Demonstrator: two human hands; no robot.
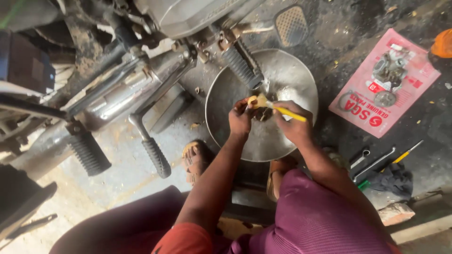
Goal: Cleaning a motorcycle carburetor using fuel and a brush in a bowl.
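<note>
Left hand point(240, 117) fingers pinched on small part point(256, 101), right hand point(294, 122) gripping yellow brush point(287, 113)

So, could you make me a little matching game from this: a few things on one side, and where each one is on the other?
Things:
1. metal bowl
2. pink packet
3. yellow-handled brush
4. sandal

Places:
A. in the right hand
B. on the person's foot
C. under the motorcycle's footpeg
D. on the floor, far right

Pairs: 1-C, 2-D, 3-A, 4-B
</note>
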